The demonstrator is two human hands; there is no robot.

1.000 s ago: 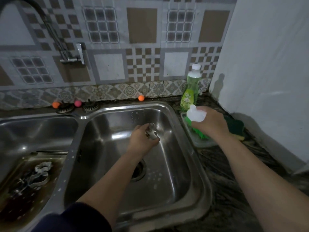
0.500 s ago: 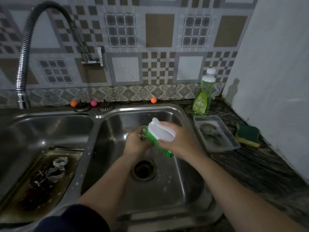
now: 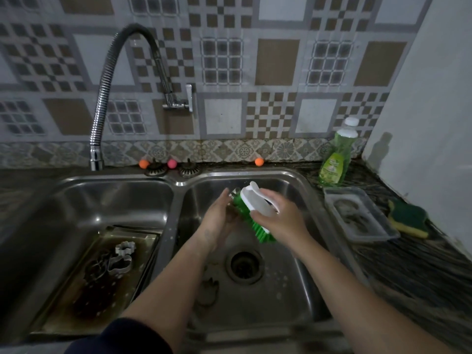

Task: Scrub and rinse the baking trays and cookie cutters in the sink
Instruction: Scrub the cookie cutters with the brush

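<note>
Over the right sink basin (image 3: 293,290), my left hand (image 3: 219,221) holds a small metal cookie cutter (image 3: 233,194), mostly hidden by my fingers. My right hand (image 3: 278,218) grips a scrub brush (image 3: 255,213) with a white handle and green bristles, pressed against the cutter. In the left basin lies a dirty baking tray (image 3: 84,307) with several metal cookie cutters (image 3: 120,260) on it. Another cutter (image 3: 209,290) rests on the right basin's floor near the drain (image 3: 244,265).
A flexible faucet (image 3: 102,103) arches over the left basin. A green dish soap bottle (image 3: 337,154), a clear plastic dish (image 3: 360,215) and a green-yellow sponge (image 3: 408,221) sit on the dark counter at right. Two strainer plugs (image 3: 171,169) and small coloured balls line the sink's back edge.
My right hand lifted the brush from the clear dish on the counter and brought it against the cutter in my left hand. The view shifted left and up.
</note>
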